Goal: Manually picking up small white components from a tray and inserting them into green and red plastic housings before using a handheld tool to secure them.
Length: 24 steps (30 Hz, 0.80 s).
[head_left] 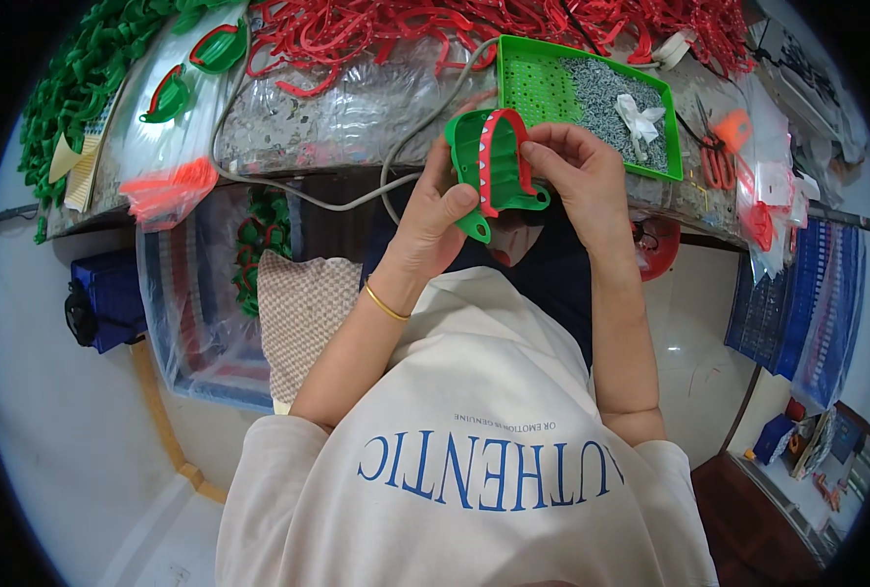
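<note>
Over the table's front edge I hold a green plastic jaw-shaped shell (pixel 500 184), ribbed inside, with small holes along its side and a tab at each lower end. My left hand (pixel 433 217) grips its left side, thumb in front. Round its rim runs a red strip (pixel 486 161) with white tooth shapes. My right hand (pixel 582 174) is closed at the right side, thumb and forefinger pinching the strip's edge. Just beyond my hands stands a bright green tray (pixel 537 83), holding many small grey metal pieces (pixel 606 88) and a crumpled white tissue (pixel 641 119).
Red strips (pixel 376 34) lie heaped at the back, green shells (pixel 78 88) at the far left. Two red-rimmed shells (pixel 168 96) rest on plastic bags (pixel 176 78). A grey cable (pixel 288 191) crosses the table edge. Scissors (pixel 717 161) lie right; a plastic-lined crate (pixel 195 313) stands below left.
</note>
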Each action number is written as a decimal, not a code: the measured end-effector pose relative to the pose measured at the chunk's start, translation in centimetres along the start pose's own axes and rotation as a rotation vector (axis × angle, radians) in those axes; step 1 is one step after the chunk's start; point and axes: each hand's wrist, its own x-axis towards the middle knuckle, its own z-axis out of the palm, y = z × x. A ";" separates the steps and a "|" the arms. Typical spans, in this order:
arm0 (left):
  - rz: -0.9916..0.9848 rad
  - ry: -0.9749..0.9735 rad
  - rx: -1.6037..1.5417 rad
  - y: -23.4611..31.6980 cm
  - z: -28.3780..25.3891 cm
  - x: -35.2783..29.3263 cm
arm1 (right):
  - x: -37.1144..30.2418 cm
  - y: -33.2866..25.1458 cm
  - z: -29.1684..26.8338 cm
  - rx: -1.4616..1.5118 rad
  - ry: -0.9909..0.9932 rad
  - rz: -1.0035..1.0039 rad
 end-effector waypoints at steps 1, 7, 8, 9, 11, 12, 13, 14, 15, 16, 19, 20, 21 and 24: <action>-0.004 -0.001 0.001 0.0 -0.1 0.0 | 0.1 0.1 0.0 -0.019 -0.001 -0.004; -0.006 -0.009 -0.002 0.0 -0.3 0.0 | -0.1 0.2 0.3 -0.038 -0.001 -0.008; 0.005 -0.021 -0.001 0.0 -0.4 0.0 | -0.1 0.2 0.4 -0.035 0.003 -0.015; 0.006 -0.017 -0.001 -0.1 -0.5 -0.1 | -0.1 0.3 0.5 -0.034 0.000 -0.013; 0.009 0.003 0.024 -0.3 -0.7 -0.2 | -0.3 0.4 0.8 -0.144 0.040 -0.026; 0.010 0.006 0.023 -0.3 -0.7 -0.3 | -0.3 0.4 0.9 -0.144 0.037 -0.023; 0.006 0.001 0.022 -0.3 -0.7 -0.3 | -0.4 0.4 1.0 -0.151 0.041 -0.027; 0.002 -0.005 0.020 -0.3 -0.6 -0.4 | -0.4 0.4 1.0 -0.159 0.046 -0.030; 0.002 -0.002 0.019 -0.2 -0.5 -0.4 | -0.4 0.5 1.1 -0.159 0.044 -0.028; -0.002 0.006 0.031 -0.2 -0.5 -0.3 | -0.4 0.6 1.1 -0.150 0.048 -0.025; -0.017 0.029 0.045 -0.4 -0.5 -0.3 | -0.2 0.9 1.0 -0.147 0.053 -0.017; -0.027 0.039 0.048 -0.4 -0.5 -0.2 | -0.1 1.0 1.0 -0.153 0.058 -0.014; -0.029 0.040 0.047 -0.5 -0.6 -0.1 | -0.1 1.1 0.9 -0.153 0.058 -0.013; -0.019 0.025 0.041 -0.6 -0.9 0.1 | 0.1 1.2 0.3 -0.094 0.040 -0.017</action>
